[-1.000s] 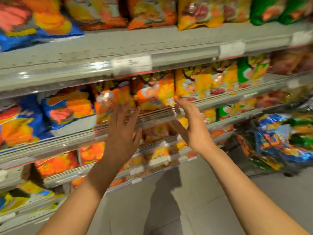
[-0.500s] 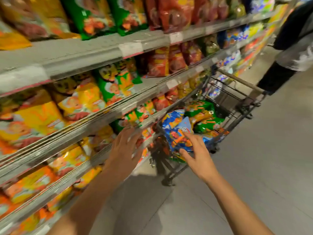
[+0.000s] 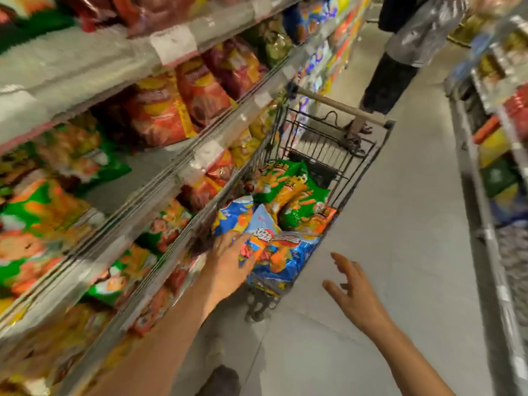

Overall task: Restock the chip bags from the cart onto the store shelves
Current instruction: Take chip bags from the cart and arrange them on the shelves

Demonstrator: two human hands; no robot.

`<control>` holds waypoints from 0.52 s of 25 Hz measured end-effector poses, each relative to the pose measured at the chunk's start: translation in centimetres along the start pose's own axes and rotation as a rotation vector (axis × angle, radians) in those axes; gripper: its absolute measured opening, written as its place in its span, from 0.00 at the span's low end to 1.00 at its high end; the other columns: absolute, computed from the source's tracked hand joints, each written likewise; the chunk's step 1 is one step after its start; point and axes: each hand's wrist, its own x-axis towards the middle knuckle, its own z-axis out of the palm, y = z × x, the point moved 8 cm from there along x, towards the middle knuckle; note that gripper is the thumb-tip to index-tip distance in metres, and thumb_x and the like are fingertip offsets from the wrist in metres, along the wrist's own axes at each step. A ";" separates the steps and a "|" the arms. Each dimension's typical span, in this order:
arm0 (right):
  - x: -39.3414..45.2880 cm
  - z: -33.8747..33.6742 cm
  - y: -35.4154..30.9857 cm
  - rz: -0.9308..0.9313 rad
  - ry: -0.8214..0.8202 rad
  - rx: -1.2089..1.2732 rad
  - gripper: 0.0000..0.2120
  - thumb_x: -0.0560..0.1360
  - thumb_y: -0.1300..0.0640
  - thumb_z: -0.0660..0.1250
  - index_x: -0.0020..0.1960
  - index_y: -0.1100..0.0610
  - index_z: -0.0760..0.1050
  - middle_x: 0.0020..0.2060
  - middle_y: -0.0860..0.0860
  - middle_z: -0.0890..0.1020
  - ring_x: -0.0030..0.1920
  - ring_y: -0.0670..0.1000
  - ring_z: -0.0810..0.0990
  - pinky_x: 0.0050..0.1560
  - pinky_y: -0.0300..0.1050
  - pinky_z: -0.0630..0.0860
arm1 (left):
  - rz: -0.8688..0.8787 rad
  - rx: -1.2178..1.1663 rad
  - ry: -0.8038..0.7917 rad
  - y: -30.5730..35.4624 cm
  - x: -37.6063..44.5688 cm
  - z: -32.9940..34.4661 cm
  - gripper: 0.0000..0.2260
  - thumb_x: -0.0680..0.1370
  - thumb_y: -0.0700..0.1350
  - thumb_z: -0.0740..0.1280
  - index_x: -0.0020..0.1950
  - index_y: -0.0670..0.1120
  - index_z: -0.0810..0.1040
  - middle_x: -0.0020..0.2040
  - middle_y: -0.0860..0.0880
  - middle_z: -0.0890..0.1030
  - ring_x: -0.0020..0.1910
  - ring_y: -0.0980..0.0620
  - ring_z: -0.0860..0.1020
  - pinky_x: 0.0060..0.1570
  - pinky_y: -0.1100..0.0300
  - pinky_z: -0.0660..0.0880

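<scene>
- Right hand (image 3: pixel 357 292): nearest the camera, over bare floor (image 3: pixel 400 252) beside the cart, fingers (image 3: pixel 341 261) spread and loose, holding nothing.
- Left hand (image 3: pixel 228 261): reaches into the near end of the cart, fingers straight and laid on the blue chip bag (image 3: pixel 283 250); no closed grip is visible.
- Blue chip bag: lies on top of the load at the cart's near end, foil glossy and creased. Judged light, air-filled and soft, contents brittle, film slippery. Best taken by the crimped top seam or flat-sided at both edges, without squeezing the middle.
- Green chip bags (image 3: pixel 288 192): heaped behind the blue one, mid-cart.
- Cart (image 3: pixel 343 110): stands hard against the shelves (image 3: pixel 200 155).
- Shelves: stocked, motion-blurred; a gap shows on the middle tier.
- Bystander (image 3: pixel 400 52): stands beyond the cart.
</scene>
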 end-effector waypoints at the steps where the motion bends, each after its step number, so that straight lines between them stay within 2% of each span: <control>1: 0.9 -0.1 0.2 0.044 0.005 0.012 0.29 0.78 0.62 0.72 0.76 0.58 0.66 0.66 0.57 0.72 0.66 0.55 0.74 0.62 0.50 0.77 | -0.051 -0.016 -0.054 -1.5 1.6 1.0 0.25 0.78 0.46 0.72 0.73 0.42 0.73 0.70 0.40 0.73 0.71 0.38 0.69 0.71 0.52 0.63; 3: 3.4 -0.1 0.0 0.087 0.006 0.017 0.29 0.77 0.62 0.72 0.76 0.58 0.67 0.66 0.56 0.72 0.65 0.54 0.75 0.60 0.47 0.77 | -0.136 -0.040 -0.100 -4.7 4.7 2.5 0.28 0.79 0.50 0.69 0.77 0.45 0.67 0.74 0.42 0.68 0.75 0.40 0.64 0.74 0.51 0.59; 5: 6.8 0.2 0.2 0.128 0.011 0.029 0.29 0.77 0.62 0.72 0.75 0.58 0.67 0.64 0.55 0.72 0.64 0.52 0.74 0.60 0.50 0.78 | -0.242 0.011 -0.159 -7.8 7.3 4.1 0.30 0.80 0.53 0.67 0.79 0.45 0.62 0.77 0.42 0.66 0.76 0.41 0.62 0.75 0.51 0.56; 7: 9.4 0.8 -0.2 0.146 -0.010 0.040 0.29 0.77 0.61 0.72 0.75 0.56 0.67 0.63 0.52 0.72 0.62 0.51 0.74 0.60 0.50 0.78 | -0.265 0.108 -0.158 -9.3 9.6 4.6 0.32 0.79 0.56 0.66 0.79 0.45 0.62 0.76 0.42 0.68 0.74 0.42 0.66 0.73 0.52 0.59; 9: 12.5 1.4 -0.3 0.132 -0.075 0.016 0.31 0.77 0.60 0.73 0.76 0.57 0.66 0.63 0.53 0.73 0.64 0.54 0.75 0.63 0.54 0.77 | -0.312 0.074 -0.141 -10.3 12.0 5.3 0.33 0.77 0.55 0.70 0.77 0.41 0.65 0.72 0.39 0.72 0.70 0.39 0.71 0.70 0.49 0.65; 10: 14.4 1.6 -0.1 0.128 -0.099 0.000 0.31 0.77 0.59 0.73 0.77 0.58 0.65 0.64 0.54 0.74 0.66 0.55 0.75 0.65 0.55 0.76 | -0.336 0.067 -0.145 -10.8 13.1 5.9 0.35 0.77 0.54 0.71 0.78 0.39 0.64 0.73 0.37 0.71 0.72 0.38 0.70 0.71 0.48 0.65; 13: 20.8 1.7 0.9 0.118 -0.157 -0.004 0.31 0.77 0.58 0.73 0.76 0.59 0.66 0.63 0.55 0.75 0.66 0.57 0.76 0.65 0.55 0.75 | -0.420 0.093 -0.188 -11.9 15.8 8.0 0.41 0.78 0.56 0.69 0.82 0.40 0.52 0.80 0.38 0.57 0.80 0.40 0.57 0.76 0.48 0.56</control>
